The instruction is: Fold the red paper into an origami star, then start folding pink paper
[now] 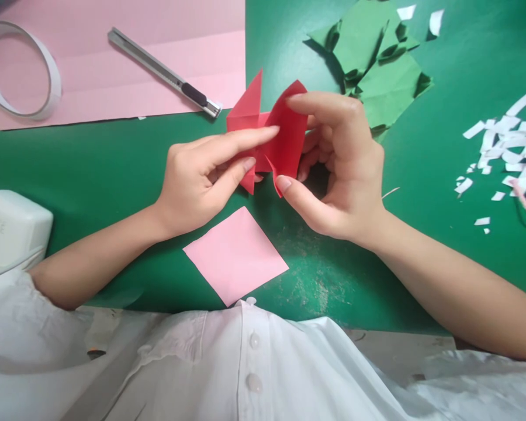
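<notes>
A red folded paper piece [291, 126] is held up between both hands above the green table. My left hand [201, 175] pinches its left part between thumb and fingers, the index finger reaching across the folds. My right hand [339, 158] grips the right flap, with the index finger at its top edge and the thumb at its lower corner. Pointed flaps stick out at the upper left and below the left hand. Closer to my body, a pink paper square [236, 257] lies flat on the table.
A box cutter [164, 73] and a tape roll [52, 88] rest on a large pink sheet [92, 105] at the upper left. Green folded paper pieces [386, 88] lie at the back. White paper scraps [508, 140] are scattered right. A white box-like object [13, 228] stands left.
</notes>
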`<move>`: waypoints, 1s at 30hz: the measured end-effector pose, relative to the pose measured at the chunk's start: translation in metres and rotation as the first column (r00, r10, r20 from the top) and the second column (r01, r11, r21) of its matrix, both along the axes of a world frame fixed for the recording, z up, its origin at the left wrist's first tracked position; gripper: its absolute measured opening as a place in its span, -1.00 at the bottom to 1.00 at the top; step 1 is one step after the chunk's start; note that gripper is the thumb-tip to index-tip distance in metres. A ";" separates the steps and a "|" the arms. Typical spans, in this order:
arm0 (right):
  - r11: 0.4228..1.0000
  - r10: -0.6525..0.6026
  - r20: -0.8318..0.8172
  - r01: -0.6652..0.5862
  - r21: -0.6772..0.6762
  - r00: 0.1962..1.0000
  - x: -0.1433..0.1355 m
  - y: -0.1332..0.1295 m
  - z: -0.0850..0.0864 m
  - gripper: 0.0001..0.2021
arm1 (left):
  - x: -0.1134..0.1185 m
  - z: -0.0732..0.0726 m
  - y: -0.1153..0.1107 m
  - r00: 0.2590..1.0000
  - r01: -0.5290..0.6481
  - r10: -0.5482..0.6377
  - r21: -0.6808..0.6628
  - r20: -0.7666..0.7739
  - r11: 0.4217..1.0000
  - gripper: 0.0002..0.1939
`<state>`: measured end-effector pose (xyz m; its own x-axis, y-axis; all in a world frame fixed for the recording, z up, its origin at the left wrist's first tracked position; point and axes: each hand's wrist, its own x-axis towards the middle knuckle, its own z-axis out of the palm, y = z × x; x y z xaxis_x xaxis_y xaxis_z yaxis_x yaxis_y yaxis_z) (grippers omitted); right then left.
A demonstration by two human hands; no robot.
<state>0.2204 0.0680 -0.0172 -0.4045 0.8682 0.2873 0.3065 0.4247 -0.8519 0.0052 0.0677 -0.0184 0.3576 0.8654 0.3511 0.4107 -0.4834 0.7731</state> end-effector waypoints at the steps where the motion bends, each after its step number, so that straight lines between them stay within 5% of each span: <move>1: 1.000 0.001 -0.017 -0.001 -0.003 1.000 0.000 0.000 0.000 -0.43 | 0.000 -0.001 -0.001 1.000 -0.006 0.007 -0.027 0.015 1.000 -0.69; 7: 1.000 -0.017 -0.011 0.016 -0.022 1.000 0.000 -0.003 -0.003 -0.36 | 0.000 -0.009 -0.003 0.997 -0.057 0.062 -0.105 0.044 0.993 -0.56; 13: 0.995 -0.011 0.140 -0.003 0.099 0.990 -0.002 -0.003 -0.003 -0.55 | -0.001 -0.012 -0.003 0.997 -0.030 0.040 -0.141 0.065 0.990 -0.51; 20: 0.997 -0.013 0.260 -0.007 0.077 0.966 -0.003 -0.004 0.000 -0.63 | -0.003 -0.010 -0.003 0.997 0.008 0.009 -0.204 0.080 0.979 -0.48; 30: 0.992 -0.070 0.111 0.057 0.117 0.991 -0.003 -0.003 -0.002 -0.70 | 0.006 -0.008 -0.006 0.989 0.006 0.033 -0.261 0.144 0.965 -0.40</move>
